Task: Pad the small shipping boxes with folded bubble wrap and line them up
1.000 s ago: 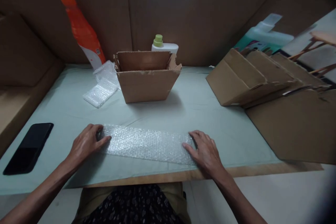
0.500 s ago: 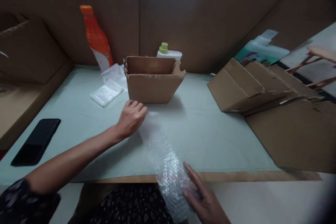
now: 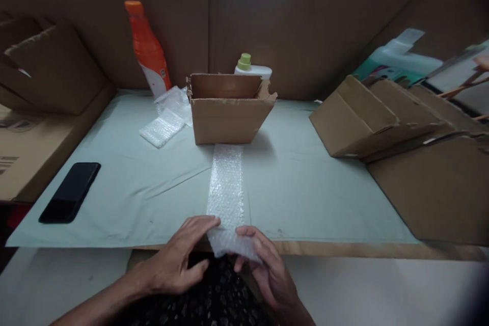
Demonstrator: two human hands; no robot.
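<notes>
A long strip of bubble wrap (image 3: pixel 226 186) lies lengthwise on the pale green table cover (image 3: pixel 153 183), running from the open cardboard box (image 3: pixel 229 109) to the near table edge. My left hand (image 3: pixel 179 260) and my right hand (image 3: pixel 263 270) both pinch the strip's near end, which hangs just over the edge. The far end of the strip touches the front of the box.
An orange bottle (image 3: pixel 148 51) and more folded bubble wrap (image 3: pixel 164 125) sit at the back left. A white bottle with a green cap (image 3: pixel 250 66) stands behind the box. A black phone (image 3: pixel 71 192) lies at the left. Flat and folded cardboard boxes (image 3: pixel 401 122) fill the right side.
The strip lay crosswise under both hands, then was swung round. Now it lies lengthwise toward the box, and both hands have come together at its near end.
</notes>
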